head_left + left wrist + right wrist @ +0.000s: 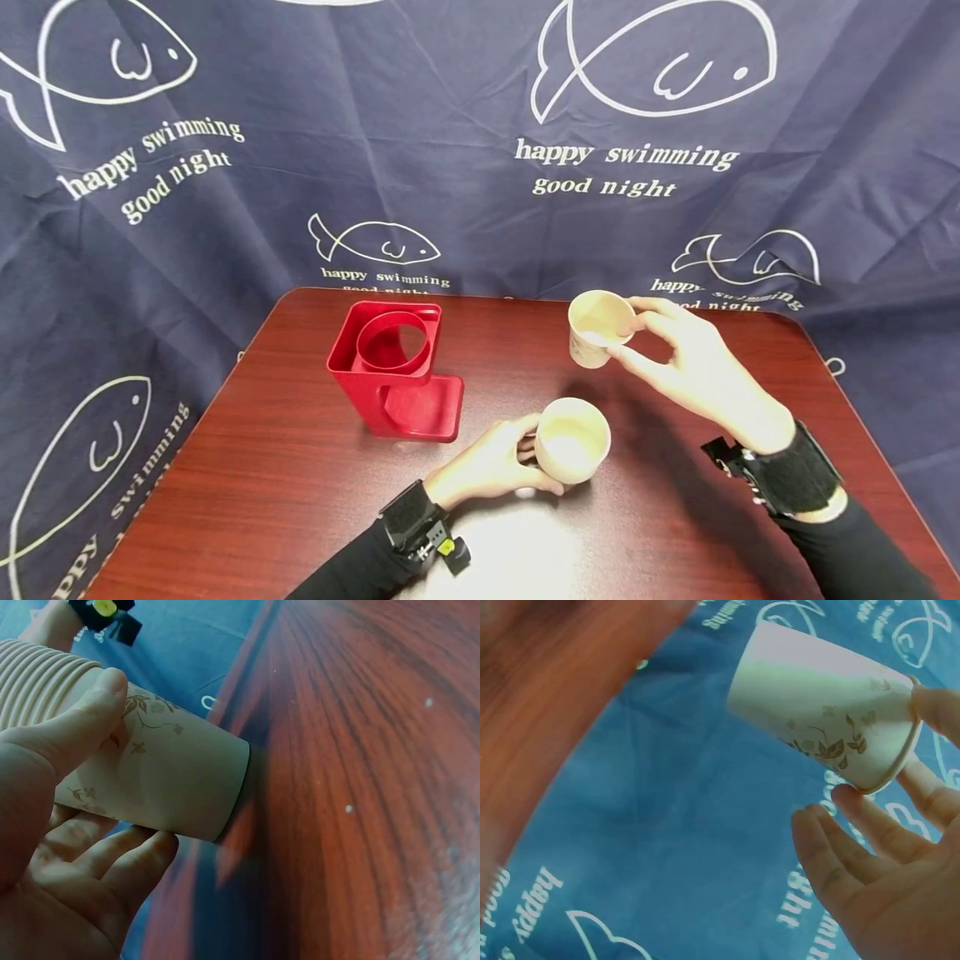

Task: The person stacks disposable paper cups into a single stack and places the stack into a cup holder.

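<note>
My left hand [498, 462] grips a stack of nested paper cups [573, 440] by its side, low over the table. In the left wrist view the stacked rims show as ridges, and the outer paper cup [180, 761] has brown leaf prints. Farther back and higher, my right hand [693, 367] pinches a single paper cup [592, 342] at its rim between thumb and fingers. That cup's mouth faces up toward the head camera. In the right wrist view the same leaf print marks the single cup [817, 705], which is apart from the stack.
A red plastic stand [378, 383] with a round ring on top and a flat base stands on the table's left side. The brown wooden table [300, 500] ends at a blue fabric backdrop [480, 125] printed with fish and words.
</note>
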Demonstrator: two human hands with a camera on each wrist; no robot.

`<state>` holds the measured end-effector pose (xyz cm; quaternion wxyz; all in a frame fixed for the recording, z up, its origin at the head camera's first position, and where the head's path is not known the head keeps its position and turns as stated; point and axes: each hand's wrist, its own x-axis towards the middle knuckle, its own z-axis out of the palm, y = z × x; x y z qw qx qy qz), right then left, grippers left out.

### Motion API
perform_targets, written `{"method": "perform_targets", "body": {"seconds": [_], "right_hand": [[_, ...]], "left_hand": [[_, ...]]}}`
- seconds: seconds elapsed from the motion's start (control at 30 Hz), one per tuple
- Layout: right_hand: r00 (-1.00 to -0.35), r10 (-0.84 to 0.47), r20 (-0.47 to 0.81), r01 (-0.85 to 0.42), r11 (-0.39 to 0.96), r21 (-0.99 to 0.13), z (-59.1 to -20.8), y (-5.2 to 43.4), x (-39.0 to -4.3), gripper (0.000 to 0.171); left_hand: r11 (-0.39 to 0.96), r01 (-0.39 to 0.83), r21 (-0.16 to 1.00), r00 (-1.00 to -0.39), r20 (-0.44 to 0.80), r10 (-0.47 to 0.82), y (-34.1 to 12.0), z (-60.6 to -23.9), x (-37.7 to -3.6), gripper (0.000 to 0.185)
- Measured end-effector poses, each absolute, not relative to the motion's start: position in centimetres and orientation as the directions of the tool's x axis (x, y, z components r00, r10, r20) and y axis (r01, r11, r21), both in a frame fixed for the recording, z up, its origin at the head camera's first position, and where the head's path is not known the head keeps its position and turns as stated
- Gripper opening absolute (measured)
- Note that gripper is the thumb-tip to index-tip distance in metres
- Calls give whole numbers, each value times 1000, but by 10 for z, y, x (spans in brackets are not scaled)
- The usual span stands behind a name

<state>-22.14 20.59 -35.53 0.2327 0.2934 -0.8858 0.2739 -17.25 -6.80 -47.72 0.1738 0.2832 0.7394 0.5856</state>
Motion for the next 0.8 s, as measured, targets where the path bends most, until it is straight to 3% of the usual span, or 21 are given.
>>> {"method": "perform_targets", "body": {"seconds": [0.5,0.8], "right_hand": [[-671,-405,621,-693,641,-331,-322,207,-175,37],[-708,-446,547,-697,565,-442,-315,203,-152,46]], "left_hand": [[147,222,964,-773,82,629,-68,-479,-173,69],[165,239,957,-772,85,630,-69,-477,-173,67]]}}
